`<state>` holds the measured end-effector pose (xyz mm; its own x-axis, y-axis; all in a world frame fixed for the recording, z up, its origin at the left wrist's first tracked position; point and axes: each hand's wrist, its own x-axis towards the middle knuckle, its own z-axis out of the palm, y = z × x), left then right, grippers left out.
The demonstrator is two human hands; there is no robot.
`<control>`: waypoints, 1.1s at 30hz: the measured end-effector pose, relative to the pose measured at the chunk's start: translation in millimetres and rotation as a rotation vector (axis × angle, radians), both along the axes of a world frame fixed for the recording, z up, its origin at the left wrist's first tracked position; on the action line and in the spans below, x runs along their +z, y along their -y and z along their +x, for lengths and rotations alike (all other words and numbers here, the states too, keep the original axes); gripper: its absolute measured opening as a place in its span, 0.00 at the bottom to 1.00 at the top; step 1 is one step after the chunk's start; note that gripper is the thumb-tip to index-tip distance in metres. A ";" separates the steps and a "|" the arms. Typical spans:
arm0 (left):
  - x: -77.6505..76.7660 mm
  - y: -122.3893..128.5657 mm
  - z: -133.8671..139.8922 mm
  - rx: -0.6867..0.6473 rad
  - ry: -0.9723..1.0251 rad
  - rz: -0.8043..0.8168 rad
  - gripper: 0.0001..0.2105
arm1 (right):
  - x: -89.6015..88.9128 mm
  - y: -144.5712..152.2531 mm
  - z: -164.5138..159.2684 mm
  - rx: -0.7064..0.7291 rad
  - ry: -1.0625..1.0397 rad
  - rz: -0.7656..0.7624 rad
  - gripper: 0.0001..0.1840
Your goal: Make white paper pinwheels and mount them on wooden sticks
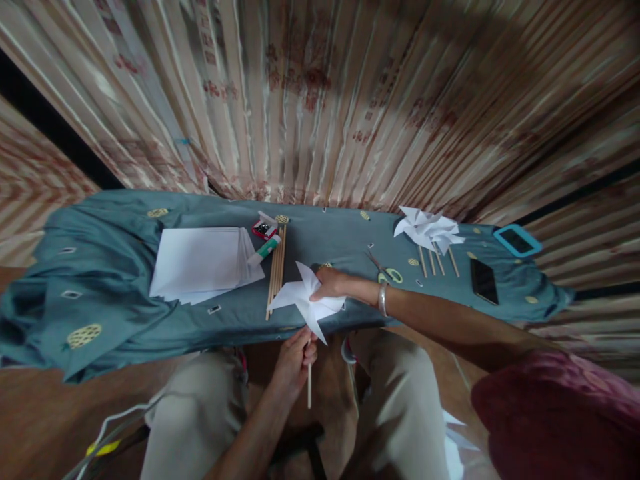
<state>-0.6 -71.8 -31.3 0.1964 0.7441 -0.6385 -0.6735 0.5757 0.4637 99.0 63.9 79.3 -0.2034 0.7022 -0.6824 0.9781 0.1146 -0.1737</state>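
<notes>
A white paper pinwheel is held at the front edge of the cloth-covered table, above my knees. My left hand is closed round its wooden stick, just below the paper blades; the stick's lower end sticks out under the fingers. My right hand grips the pinwheel near its centre, thumb on the front of the paper and fingers partly hidden behind it. Whether a pin sits under the thumb cannot be seen. Close to the left blade lies a bundle of several wooden sticks.
On the blue-green cloth lie a stack of white paper, a glue stick, a small red box and scissors. Toward the right are several pinwheels, a black phone and a blue-framed device.
</notes>
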 end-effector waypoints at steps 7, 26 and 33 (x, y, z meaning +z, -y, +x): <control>0.7 1.3 0.4 0.004 -0.017 0.019 0.16 | -3.9 -1.9 -1.7 -0.018 0.003 0.005 0.17; 5.4 1.0 2.8 0.029 -0.059 0.057 0.18 | -16.0 -1.9 11.7 0.002 -0.097 0.025 0.11; 3.0 1.2 3.1 0.032 -0.048 0.037 0.17 | -21.6 -4.5 14.4 -0.007 -0.122 0.038 0.11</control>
